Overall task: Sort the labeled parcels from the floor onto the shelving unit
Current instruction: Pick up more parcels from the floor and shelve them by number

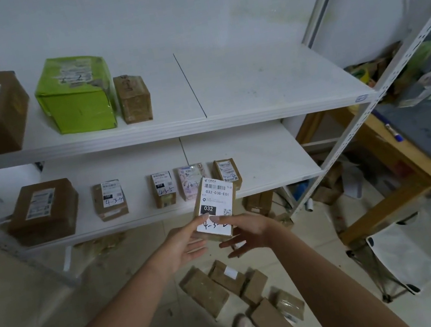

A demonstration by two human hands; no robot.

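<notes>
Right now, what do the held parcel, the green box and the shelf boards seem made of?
Held parcel: matte brown cardboard with a white paper label. Green box: likely cardboard under glossy film or tape; it shows glare and wrinkles. Shelf boards: smooth white, probably laminated board; core unseen.

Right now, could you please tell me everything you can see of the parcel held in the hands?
The parcel is a small brown cardboard box, tilted, its white label facing the camera: barcode, 032-038-E01, a black block reading 032, a QR code, handwriting starting 4-3. The left hand and right hand pinch its near end, thumbs on the label.
</notes>
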